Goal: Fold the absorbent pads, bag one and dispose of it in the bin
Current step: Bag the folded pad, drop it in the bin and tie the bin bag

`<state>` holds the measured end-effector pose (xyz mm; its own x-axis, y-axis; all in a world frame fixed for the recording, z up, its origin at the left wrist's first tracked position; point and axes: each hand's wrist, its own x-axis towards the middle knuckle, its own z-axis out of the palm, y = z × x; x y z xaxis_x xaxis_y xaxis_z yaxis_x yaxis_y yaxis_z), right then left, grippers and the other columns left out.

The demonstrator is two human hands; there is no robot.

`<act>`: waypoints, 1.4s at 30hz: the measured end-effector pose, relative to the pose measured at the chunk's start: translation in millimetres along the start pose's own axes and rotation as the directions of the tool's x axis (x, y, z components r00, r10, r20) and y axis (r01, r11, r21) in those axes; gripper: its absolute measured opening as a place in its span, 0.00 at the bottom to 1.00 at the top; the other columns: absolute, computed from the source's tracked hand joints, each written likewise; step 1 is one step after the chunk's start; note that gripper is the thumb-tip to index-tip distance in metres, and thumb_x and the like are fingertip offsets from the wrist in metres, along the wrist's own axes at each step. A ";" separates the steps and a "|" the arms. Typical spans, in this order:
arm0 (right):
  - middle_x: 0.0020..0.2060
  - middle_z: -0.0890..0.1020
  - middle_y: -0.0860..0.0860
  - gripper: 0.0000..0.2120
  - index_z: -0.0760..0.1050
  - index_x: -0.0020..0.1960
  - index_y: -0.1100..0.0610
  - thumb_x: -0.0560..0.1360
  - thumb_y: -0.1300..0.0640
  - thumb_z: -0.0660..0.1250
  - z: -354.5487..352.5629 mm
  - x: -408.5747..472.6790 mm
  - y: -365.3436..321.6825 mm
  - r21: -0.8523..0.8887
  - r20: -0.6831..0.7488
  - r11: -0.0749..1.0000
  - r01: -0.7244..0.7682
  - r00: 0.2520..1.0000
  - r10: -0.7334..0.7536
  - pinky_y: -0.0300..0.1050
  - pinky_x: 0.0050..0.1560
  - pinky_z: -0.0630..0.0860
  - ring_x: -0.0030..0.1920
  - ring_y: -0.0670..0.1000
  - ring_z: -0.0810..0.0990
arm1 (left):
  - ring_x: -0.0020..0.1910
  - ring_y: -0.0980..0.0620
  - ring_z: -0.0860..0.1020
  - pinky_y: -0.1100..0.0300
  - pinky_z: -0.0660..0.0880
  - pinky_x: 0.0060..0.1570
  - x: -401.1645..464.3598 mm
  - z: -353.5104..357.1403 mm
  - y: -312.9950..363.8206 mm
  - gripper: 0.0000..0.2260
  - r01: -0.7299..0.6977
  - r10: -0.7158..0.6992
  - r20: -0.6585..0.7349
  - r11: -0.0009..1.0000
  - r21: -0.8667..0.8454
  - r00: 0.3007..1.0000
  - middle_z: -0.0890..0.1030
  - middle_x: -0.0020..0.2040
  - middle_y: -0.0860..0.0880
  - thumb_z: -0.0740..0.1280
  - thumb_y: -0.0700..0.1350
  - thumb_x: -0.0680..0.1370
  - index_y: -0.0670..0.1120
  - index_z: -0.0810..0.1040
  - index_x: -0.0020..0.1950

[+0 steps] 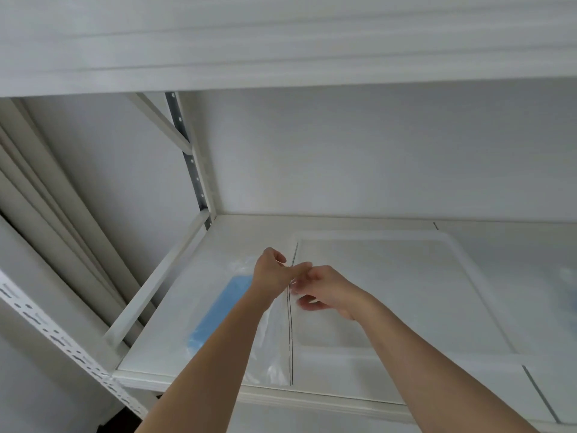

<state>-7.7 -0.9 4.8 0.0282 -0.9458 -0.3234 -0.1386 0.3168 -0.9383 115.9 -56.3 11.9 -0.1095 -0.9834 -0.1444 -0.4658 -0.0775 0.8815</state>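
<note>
Both your hands meet at the mouth of the clear plastic bag, which lies on the shelf with the folded blue pad inside it, left of the dark seam line.

Left hand: fingers curled, apparently pinching the bag's top edge. Right hand: fingers bent onto the same edge just beside the left; the film is too faint to see exactly what it grips.

Judgement: the step is closing the bag. Keep the pad pushed well down from the opening, press out air toward the mouth, then run the pinch along the whole edge so no gap stays. Thin film slips and bunches; keep it flat on the shelf.

Beyond the seam line sits a shallow translucent tray. The bin is not in view.

Writing: no labels, brands or text can be read.
</note>
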 end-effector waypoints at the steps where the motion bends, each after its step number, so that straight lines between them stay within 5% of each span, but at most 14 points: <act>1: 0.42 0.81 0.51 0.03 0.80 0.47 0.59 0.73 0.61 0.69 -2.6 -1.6 0.4 -0.009 0.011 1.000 0.000 1.000 0.000 0.45 0.52 0.81 0.39 0.49 0.81 | 0.36 0.54 0.71 0.63 0.70 0.36 0.0 2.6 1.3 0.20 -0.016 0.017 -0.009 1.000 0.021 1.000 0.72 0.38 0.51 0.77 0.51 0.67 0.44 0.70 0.48; 6: 0.45 0.82 0.52 0.04 0.81 0.47 0.58 0.73 0.60 0.70 -10.0 -7.4 1.3 -0.031 0.039 0.999 -0.029 0.999 0.030 0.38 0.45 0.79 0.41 0.48 0.81 | 0.40 0.47 0.77 0.53 0.77 0.47 -0.4 6.3 3.6 0.10 -0.006 0.006 -0.008 1.000 0.014 1.000 0.78 0.44 0.45 0.70 0.41 0.71 0.42 0.75 0.50; 10: 0.47 0.83 0.54 0.08 0.78 0.53 0.58 0.77 0.56 0.66 -11.5 -4.8 1.3 0.051 -0.102 0.997 -0.049 0.993 0.054 0.39 0.41 0.79 0.40 0.49 0.82 | 0.32 0.48 0.75 0.57 0.76 0.40 -2.3 2.6 2.6 0.03 0.031 -0.030 0.036 0.999 -0.022 0.999 0.79 0.36 0.43 0.66 0.37 0.73 0.39 0.80 0.43; 18: 0.44 0.82 0.55 0.12 0.75 0.55 0.61 0.78 0.53 0.65 -5.1 11.1 -1.8 0.220 -0.284 0.975 -0.018 0.956 0.081 0.43 0.43 0.82 0.36 0.51 0.80 | 0.29 0.52 0.77 0.66 0.75 0.29 -5.7 -2.3 1.3 0.03 0.107 -0.091 0.169 0.991 -0.084 0.981 0.81 0.34 0.42 0.69 0.35 0.74 0.38 0.81 0.40; 31: 0.41 0.83 0.55 0.11 0.78 0.52 0.62 0.76 0.54 0.68 -2.3 12.8 0.2 0.154 -0.285 0.988 0.016 0.958 0.029 0.41 0.42 0.81 0.37 0.50 0.81 | 0.33 0.51 0.75 0.67 0.76 0.35 -9.0 -2.2 2.8 0.05 0.084 -0.079 0.207 0.996 -0.014 0.975 0.78 0.34 0.43 0.72 0.37 0.69 0.36 0.81 0.43; 42: 0.39 0.83 0.55 0.08 0.81 0.49 0.63 0.76 0.60 0.66 -14.1 5.8 -0.3 0.141 -0.285 0.990 0.029 0.958 0.013 0.41 0.44 0.80 0.37 0.50 0.80 | 0.35 0.50 0.79 0.62 0.80 0.41 -9.4 6.1 1.0 0.08 0.106 -0.062 0.298 0.985 -0.136 0.953 0.81 0.41 0.45 0.70 0.43 0.75 0.38 0.78 0.49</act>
<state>-21.5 -7.4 4.9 -0.2568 -0.9228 -0.2871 0.0028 0.2964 -0.9551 111.1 -46.1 11.4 -0.3374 -0.8832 -0.3259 -0.3506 -0.2034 0.9142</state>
